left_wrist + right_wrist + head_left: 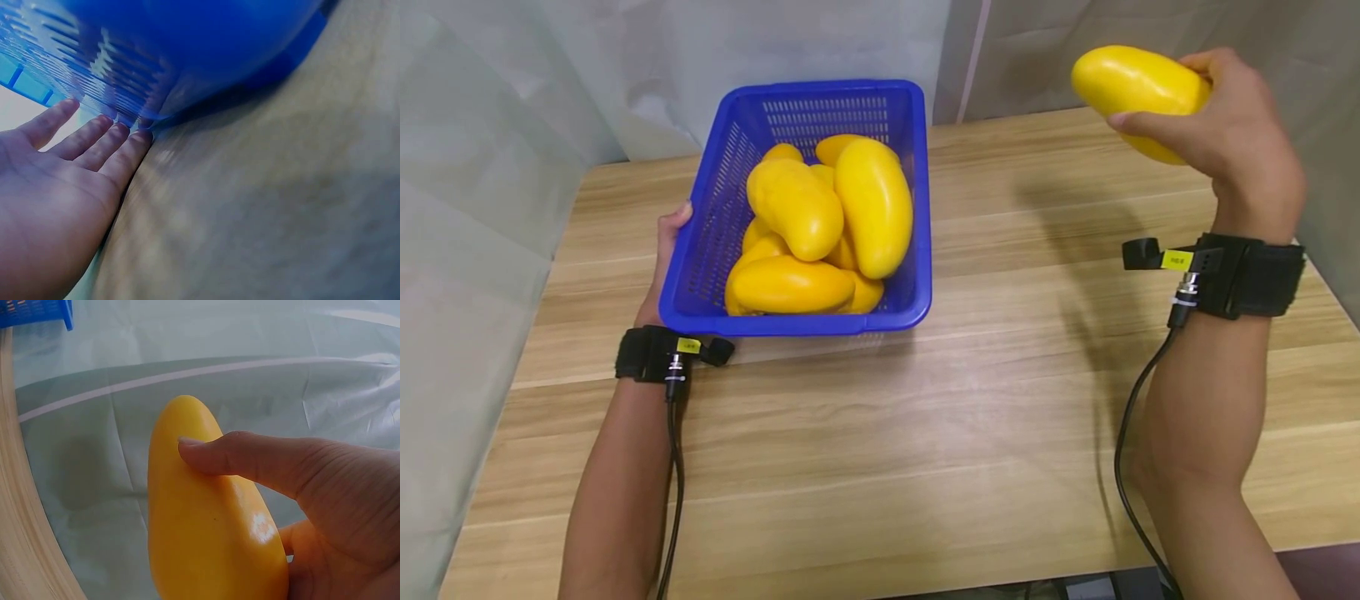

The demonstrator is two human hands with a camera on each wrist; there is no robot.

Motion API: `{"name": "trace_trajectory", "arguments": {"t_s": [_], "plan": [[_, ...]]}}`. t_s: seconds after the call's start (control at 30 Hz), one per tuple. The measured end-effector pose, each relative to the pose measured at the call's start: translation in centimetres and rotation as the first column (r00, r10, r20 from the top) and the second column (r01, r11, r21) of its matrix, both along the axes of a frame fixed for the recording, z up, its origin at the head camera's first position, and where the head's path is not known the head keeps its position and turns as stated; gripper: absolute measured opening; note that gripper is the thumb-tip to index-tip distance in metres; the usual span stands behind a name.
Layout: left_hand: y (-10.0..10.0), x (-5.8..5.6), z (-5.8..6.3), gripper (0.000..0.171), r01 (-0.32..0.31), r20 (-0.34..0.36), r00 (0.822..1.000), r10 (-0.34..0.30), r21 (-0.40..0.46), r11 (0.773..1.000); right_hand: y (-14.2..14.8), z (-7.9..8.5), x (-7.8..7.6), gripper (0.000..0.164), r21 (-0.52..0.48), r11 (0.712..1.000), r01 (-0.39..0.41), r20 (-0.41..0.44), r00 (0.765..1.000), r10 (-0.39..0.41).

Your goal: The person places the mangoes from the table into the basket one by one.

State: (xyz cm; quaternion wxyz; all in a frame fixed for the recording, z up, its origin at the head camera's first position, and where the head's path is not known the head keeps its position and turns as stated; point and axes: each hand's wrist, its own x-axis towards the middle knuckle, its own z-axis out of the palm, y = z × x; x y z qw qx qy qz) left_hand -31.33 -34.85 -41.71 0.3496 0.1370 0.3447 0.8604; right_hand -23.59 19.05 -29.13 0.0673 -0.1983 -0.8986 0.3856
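Observation:
My right hand (1251,133) holds a yellow mango (1138,79) up off the table at the right, thumb across one side in the right wrist view. The far fingers are partly hidden behind the mango. At the left stands a blue plastic basket (797,325) with slotted walls, heaped with several yellow mangoes (872,208). My left hand (69,169) is beside the basket's left wall, its fingers straight and their tips against the slotted side. In the head view, most of that hand is hidden behind the basket.
The wood-grain table (1000,467) runs under both arms. Pale sheeting (647,67) hangs along the back and left. Black wrist straps carry cables (1123,450) down each forearm. Dark objects (1112,583) show below the table's front edge.

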Motion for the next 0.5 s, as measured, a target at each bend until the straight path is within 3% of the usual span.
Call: {"name": "trace_trajectory", "arguments": {"t_s": [0.5], "plan": [[0.24,0.16,0.25,0.064,-0.036,-0.013,0.999,0.035,-0.033,0.999,-0.19,0.06,-0.08,0.090,0.034,0.999,-0.021,-0.017,1.000,0.022]]}}
